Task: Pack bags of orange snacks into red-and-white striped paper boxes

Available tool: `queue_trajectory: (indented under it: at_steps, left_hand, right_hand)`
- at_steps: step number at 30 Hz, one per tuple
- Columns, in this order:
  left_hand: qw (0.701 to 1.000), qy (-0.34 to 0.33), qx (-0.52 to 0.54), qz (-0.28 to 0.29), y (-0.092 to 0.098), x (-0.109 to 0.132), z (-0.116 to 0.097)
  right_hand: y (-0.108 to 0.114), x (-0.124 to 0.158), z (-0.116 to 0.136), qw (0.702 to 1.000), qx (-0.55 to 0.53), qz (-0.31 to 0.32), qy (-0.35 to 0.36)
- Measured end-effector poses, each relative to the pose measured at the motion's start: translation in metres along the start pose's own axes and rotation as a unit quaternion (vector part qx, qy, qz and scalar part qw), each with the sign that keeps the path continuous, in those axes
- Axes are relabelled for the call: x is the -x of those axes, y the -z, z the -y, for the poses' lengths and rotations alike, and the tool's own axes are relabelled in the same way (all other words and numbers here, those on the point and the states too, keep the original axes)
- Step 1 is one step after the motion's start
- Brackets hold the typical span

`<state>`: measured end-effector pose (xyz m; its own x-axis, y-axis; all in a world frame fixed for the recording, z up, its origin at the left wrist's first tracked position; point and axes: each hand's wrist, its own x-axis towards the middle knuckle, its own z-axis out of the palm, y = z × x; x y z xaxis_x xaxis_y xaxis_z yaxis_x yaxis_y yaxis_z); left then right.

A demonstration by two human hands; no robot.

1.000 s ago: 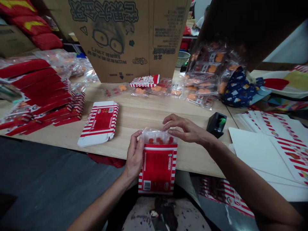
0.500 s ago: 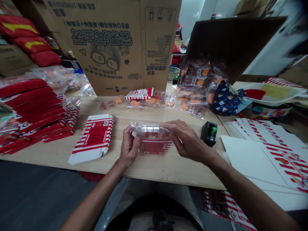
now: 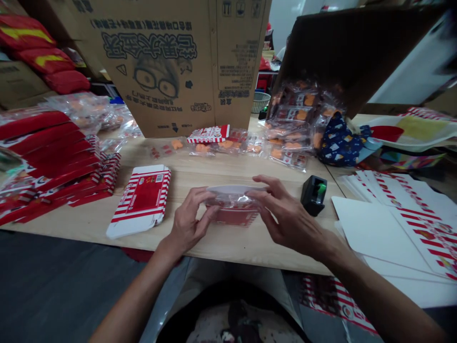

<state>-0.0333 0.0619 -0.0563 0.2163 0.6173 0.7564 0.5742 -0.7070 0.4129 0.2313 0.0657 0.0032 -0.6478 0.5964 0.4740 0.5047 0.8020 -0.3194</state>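
Both my hands hold a red-and-white striped carton [image 3: 235, 217] low over the wooden table [image 3: 210, 243]. A clear plastic bag [image 3: 232, 201] of small red-orange pieces sits in its open end, and a white flap [image 3: 232, 189] lies across the top. My left hand [image 3: 189, 219] grips the carton's left side, and my right hand [image 3: 289, 214] pinches the flap and bag from the right. Fingers hide much of the bag. To the left lies a folded striped carton [image 3: 141, 201], apart from my left hand. A black tape dispenser [image 3: 313, 195] stands right of my right hand.
Loose bags of orange pieces [image 3: 221, 145] lie along the table's far side, before a large cardboard box [image 3: 160, 62]. Red cartons [image 3: 46, 147] are stacked at left. Flat striped carton blanks [image 3: 396, 224] are piled at right, beyond a heaped pile of bags [image 3: 291, 124].
The carton has tipped from upright to nearly flat and moved up the table. Its white flap now folds over the bag, and my fingers have closed around that end.
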Motion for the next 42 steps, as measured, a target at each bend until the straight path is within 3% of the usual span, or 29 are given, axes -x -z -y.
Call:
queue_trajectory:
  at_steps: [2, 5, 10, 14, 16, 18, 20, 23, 26, 29, 32, 35, 39, 42]
  left_hand:
    - [0.997, -0.032, -0.048, 0.043, 0.011, -0.006, 0.0]
    - [0.989, -0.062, -0.093, 0.097, 0.021, -0.013, -0.003]
    - [0.963, -0.028, -0.151, 0.223, 0.029, -0.023, -0.007]
    - [0.962, 0.0, -0.082, 0.262, 0.032, -0.027, -0.011]
    - [0.98, 0.047, 0.011, 0.191, 0.025, -0.023, -0.012]
    - [0.98, 0.14, 0.134, 0.053, 0.009, -0.017, -0.013]
    - [0.935, 0.249, 0.238, -0.082, -0.013, -0.011, -0.014]
    - [0.862, 0.331, 0.326, -0.204, -0.043, -0.01, -0.016]
    - [0.835, 0.337, 0.337, -0.276, -0.059, -0.016, -0.018]
    - [0.855, 0.317, 0.288, -0.292, -0.065, -0.017, -0.016]
    - [0.895, 0.264, 0.195, -0.3, -0.065, -0.011, -0.01]
    - [0.933, 0.205, 0.116, -0.271, -0.058, -0.006, -0.002]
    - [0.971, 0.15, 0.094, -0.159, -0.04, -0.011, 0.008]
    - [0.951, 0.203, 0.207, -0.109, -0.03, -0.02, 0.01]
  right_hand:
    - [0.0, 0.004, -0.003, 1.0, 0.031, -0.004, 0.004]
    - [-0.001, 0.004, -0.001, 0.997, 0.068, 0.037, -0.005]
    - [0.008, -0.008, 0.005, 0.992, 0.077, 0.1, -0.032]
    - [0.012, -0.01, 0.005, 0.99, 0.077, 0.113, -0.024]
    - [0.005, -0.005, 0.001, 0.994, 0.063, 0.087, -0.031]
    - [-0.01, 0.003, -0.004, 0.998, 0.025, 0.024, -0.044]
    - [-0.03, 0.012, -0.009, 0.994, -0.018, -0.086, -0.07]
    - [-0.061, 0.021, -0.013, 0.955, -0.08, -0.249, -0.137]
    - [-0.078, 0.021, -0.016, 0.936, -0.113, -0.288, -0.167]
    - [-0.079, 0.016, -0.024, 0.948, -0.094, -0.277, -0.124]
    - [-0.072, 0.013, -0.037, 0.974, -0.037, -0.219, -0.052]
    - [-0.062, 0.01, -0.044, 0.985, -0.005, -0.174, -0.013]
    - [-0.05, 0.001, -0.043, 0.978, -0.108, -0.168, -0.06]
    - [-0.045, -0.006, -0.043, 0.944, -0.252, -0.165, -0.136]
